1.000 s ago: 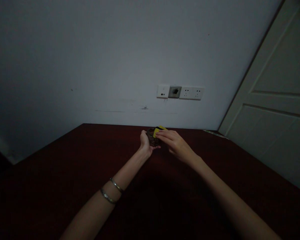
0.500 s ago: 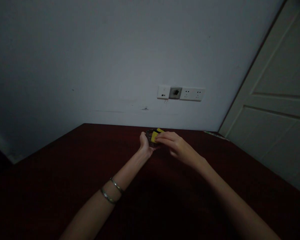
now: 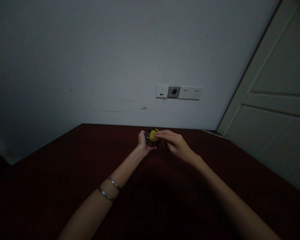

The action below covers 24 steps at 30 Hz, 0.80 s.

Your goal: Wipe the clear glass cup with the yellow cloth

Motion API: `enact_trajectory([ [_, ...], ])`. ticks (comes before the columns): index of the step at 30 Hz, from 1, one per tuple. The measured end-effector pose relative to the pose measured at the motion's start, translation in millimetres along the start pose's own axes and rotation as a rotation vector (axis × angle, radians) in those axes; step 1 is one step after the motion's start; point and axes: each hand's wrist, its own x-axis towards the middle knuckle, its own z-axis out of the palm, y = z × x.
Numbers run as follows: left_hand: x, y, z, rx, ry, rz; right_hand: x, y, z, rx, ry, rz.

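In the head view my left hand (image 3: pixel 143 144) cups a small round glass bowl (image 3: pixel 147 134), dark and see-through, from its left side and below. The bowl is held up over the far part of the dark red table. My right hand (image 3: pixel 176 140) has its fingers closed on a yellow sponge (image 3: pixel 153 135). The sponge lies against the inside and rim of the bowl, with part of it hidden by my right fingers. Dim light makes the finer detail of the bowl hard to see.
The table (image 3: pixel 95 160) reaches back to a pale wall (image 3: pixel 110 66). Wall sockets (image 3: pixel 190 93) and a grey switch plate (image 3: pixel 173 92) sit above its back edge. A white panelled door (image 3: pixel 272 110) stands at the right. A thin patterned strip (image 3: pixel 214 134) lies at the back right corner.
The sponge has shifted slightly left and turned within the bowl, now showing a rounder face. My hands have moved slightly left with the view.
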Motion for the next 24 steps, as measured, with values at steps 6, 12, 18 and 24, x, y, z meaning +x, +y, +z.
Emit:
enact_trajectory([
  [6,1,9,-10.5,0.270,-0.318,-0.108,0,22,-13,0.104,0.457,0.368],
  [12,2,10,-18.5,0.296,-0.497,-0.098,-3,41,-16,0.294,0.552,0.616],
  [18,2,8,-18.2,0.319,-0.569,-0.155,-2,44,-12,0.468,0.520,0.656],
  [24,1,9,-16.3,0.321,-0.606,-0.144,-7,53,-19,0.514,0.504,0.728],
])
